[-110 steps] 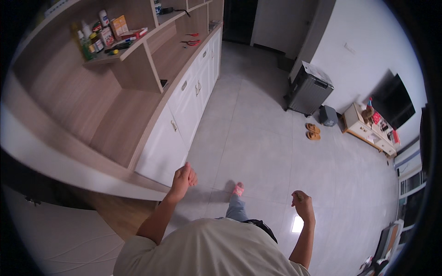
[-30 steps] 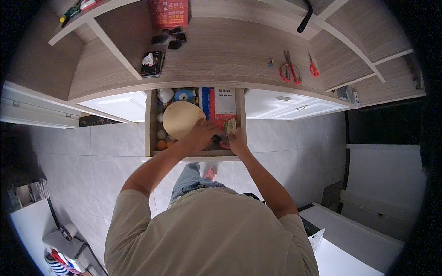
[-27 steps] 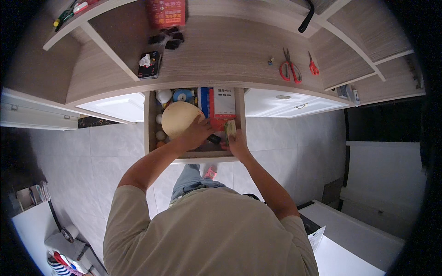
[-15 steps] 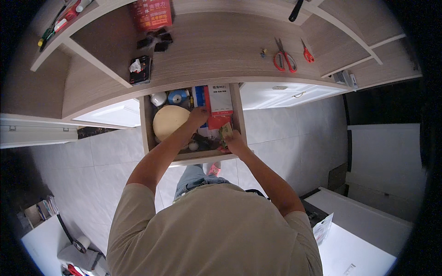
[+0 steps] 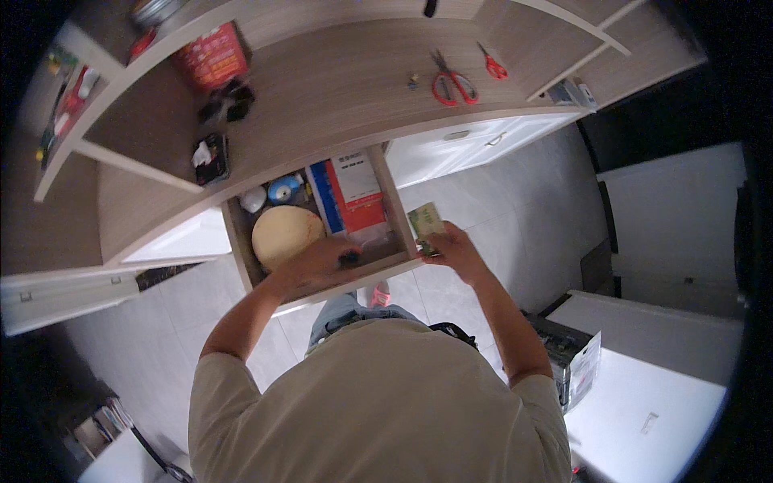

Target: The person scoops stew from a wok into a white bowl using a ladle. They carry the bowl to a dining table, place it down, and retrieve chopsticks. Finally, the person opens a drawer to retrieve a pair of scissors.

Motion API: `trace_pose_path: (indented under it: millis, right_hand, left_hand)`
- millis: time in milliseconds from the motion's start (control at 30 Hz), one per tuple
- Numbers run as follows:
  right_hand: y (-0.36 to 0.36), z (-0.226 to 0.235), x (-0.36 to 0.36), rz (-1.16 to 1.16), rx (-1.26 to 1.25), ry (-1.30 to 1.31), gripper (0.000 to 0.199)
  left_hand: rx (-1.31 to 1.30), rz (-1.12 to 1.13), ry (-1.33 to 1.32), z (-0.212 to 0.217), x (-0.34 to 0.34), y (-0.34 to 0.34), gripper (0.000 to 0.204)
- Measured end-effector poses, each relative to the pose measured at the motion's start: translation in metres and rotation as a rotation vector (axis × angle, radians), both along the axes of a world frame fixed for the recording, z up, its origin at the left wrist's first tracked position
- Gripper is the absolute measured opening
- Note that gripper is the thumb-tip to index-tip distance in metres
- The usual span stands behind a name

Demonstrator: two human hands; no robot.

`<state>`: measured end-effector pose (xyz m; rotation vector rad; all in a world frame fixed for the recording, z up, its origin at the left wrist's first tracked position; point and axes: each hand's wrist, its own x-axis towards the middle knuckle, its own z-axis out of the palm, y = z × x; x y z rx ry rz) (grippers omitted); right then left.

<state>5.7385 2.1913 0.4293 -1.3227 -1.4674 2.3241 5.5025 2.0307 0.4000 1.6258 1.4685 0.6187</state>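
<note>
My left hand (image 5: 320,259) is inside the open drawer (image 5: 393,201), near its front edge, slightly blurred. Its fingers curl around a small black object (image 5: 349,259) whose kind I cannot make out. Beside them is a round, flat cream-coloured thing (image 5: 283,233). My right hand (image 5: 451,245), just outside the drawer's right wall, pinches a flat green-and-yellow packet (image 5: 427,222). Farther back in the drawer lie a white box (image 5: 356,175) with a red edge, a red flat item (image 5: 362,217), a blue flat item (image 5: 324,193), a blue round thing (image 5: 283,188) and a white rounded thing (image 5: 253,200).
On the wooden desktop above the drawer are large red-handled scissors (image 5: 454,85), smaller red scissors (image 5: 494,66), a black pack (image 5: 211,159) with white tissue and a red printed box (image 5: 214,58). Shelf dividers (image 5: 137,164) stand at the left. A white surface (image 5: 644,410) lies behind me on the right.
My right hand has carried the green packet out over the drawer's right side. My left hand has come back toward the drawer's front, at the black object. The whole view has tilted.
</note>
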Motion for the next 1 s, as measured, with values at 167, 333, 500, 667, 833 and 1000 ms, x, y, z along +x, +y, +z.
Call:
trace_pose_path:
  millis: [167, 333, 500, 667, 833, 1000]
  right_hand:
    - [0.038, 0.003, 0.039, -0.336, -0.04, 0.083, 0.033]
    - [0.107, -0.083, 0.035, -0.915, -0.546, 0.536, 0.034]
    - [0.189, -0.165, -0.003, -0.859, -0.242, 0.536, 0.029]
    - [0.225, -0.191, -0.03, -0.725, -0.002, 0.684, 0.028]
    - [0.254, -0.18, -0.04, -0.804, -0.508, 0.674, 0.027]
    - [0.252, -0.173, -0.024, -0.737, -0.646, 0.594, 0.025]
  left_hand:
    - [0.212, -0.022, 0.401, -0.011, 0.03, -0.044, 0.053]
    - [0.177, 0.07, 0.499, -0.005, 0.046, -0.03, 0.03]
    - [0.463, 0.46, 0.787, -0.031, 0.031, -0.014, 0.005]
    - [0.311, 1.038, 0.441, -0.052, 0.044, 0.042, 0.004]
    - [0.086, 1.578, -0.979, -0.074, 0.033, 0.072, 0.005]
    - [0.324, 1.609, -1.791, -0.062, 0.043, 0.078, 0.049]
